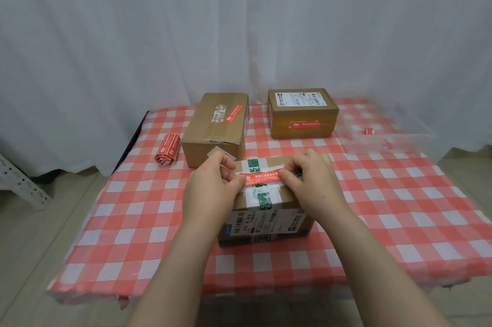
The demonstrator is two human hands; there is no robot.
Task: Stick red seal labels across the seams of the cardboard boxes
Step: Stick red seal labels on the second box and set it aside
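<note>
The left hand (pixel 213 183) at nine o'clock and right hand (pixel 310 177) at three pinch the red seal label (pixel 262 177) taut, likely to lay it flat across the seam of the near box (pixel 269 220).

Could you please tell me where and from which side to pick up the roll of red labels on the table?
Grip the roll of red labels around its middle, coming from above or the left. It lies on its side, loosely wound, so pulling at an end would likely uncoil it, and the tall box stands close on its right.
</note>
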